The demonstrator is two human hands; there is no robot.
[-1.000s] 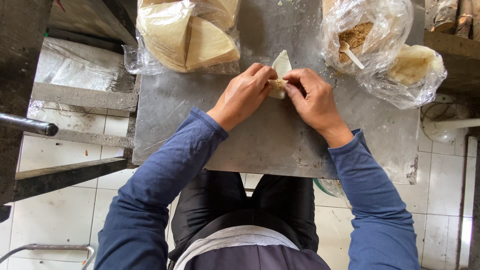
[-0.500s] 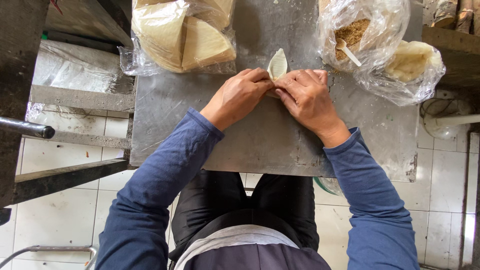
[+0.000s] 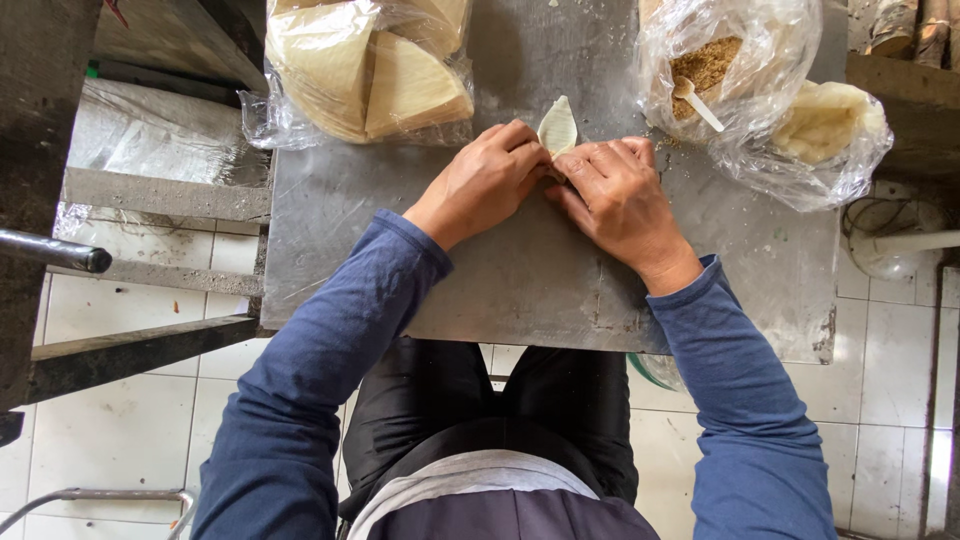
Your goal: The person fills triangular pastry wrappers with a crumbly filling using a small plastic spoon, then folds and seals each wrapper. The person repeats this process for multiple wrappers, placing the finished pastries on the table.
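Note:
A small pale dough wrapper (image 3: 558, 128), folded to a point, sticks up between my two hands on the grey metal tabletop (image 3: 520, 280). My left hand (image 3: 485, 180) pinches its left side with curled fingers. On the wrapper's right side, my right hand (image 3: 615, 195) presses with thumb and fingertips. The lower part of the wrapper is hidden under my fingers.
A clear bag of stacked wedge-cut wrappers (image 3: 365, 70) lies at the back left. At the back right, an open bag of brown crumbly filling (image 3: 705, 65) holds a white spoon (image 3: 695, 100), with a bagged lump of dough (image 3: 825, 120) beside it. White tiled floor lies below.
The wrapper's folded tip stands a little more upright between my fingers, and both hands have closed in slightly around it.

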